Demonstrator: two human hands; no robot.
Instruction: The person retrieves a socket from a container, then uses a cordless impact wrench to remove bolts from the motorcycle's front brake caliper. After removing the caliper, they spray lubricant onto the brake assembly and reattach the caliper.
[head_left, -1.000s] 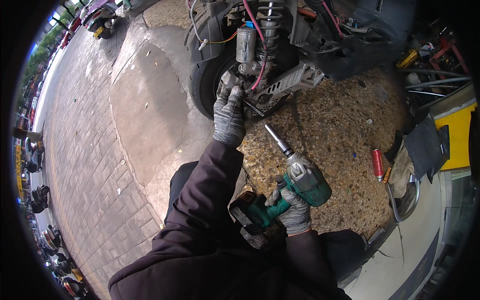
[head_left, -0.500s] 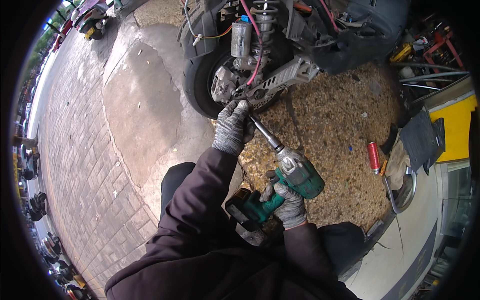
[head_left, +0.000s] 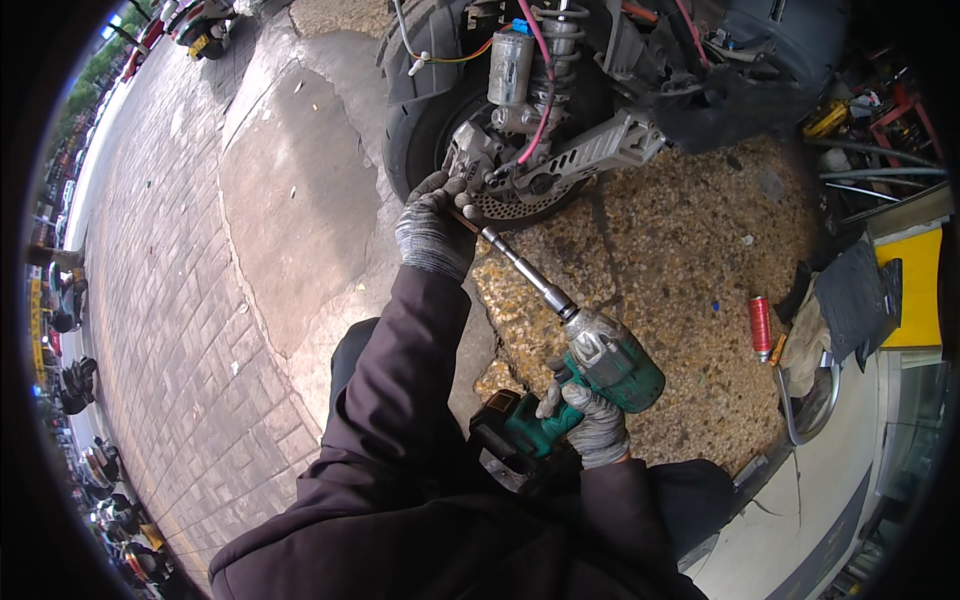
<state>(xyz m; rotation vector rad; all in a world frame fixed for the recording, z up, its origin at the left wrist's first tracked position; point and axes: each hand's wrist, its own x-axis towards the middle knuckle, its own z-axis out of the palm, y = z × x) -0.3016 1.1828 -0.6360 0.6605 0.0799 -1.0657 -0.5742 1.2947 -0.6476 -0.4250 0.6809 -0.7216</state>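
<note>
My right hand [head_left: 595, 420], in a grey knit glove, is wrapped round the handle of a green and black cordless impact wrench [head_left: 625, 365]. A long socket extension [head_left: 525, 267] sticks out of its silver nose toward the wheel, its tip just short of my left hand. My gloved left hand [head_left: 438, 228] is closed at the lower edge of the brake caliper [head_left: 472, 150]; a thin brownish piece shows by its fingertips, too small to name. Beside it lie the perforated brake disc [head_left: 500, 207] and the black tyre [head_left: 402, 150].
Above the wheel stand a shock absorber [head_left: 560, 60] and a silver canister [head_left: 510, 70]; a metal swingarm [head_left: 605, 145] runs right. A red can [head_left: 761, 325] stands on the pebbled ground near a dark folded sheet [head_left: 850, 300]. Parked scooters [head_left: 200, 30] line the paving's far side.
My left hand has drawn back from the caliper, down and left. The socket's tip is now apart from it. The wrench sits slightly farther right, and the whole view has shifted a little.
</note>
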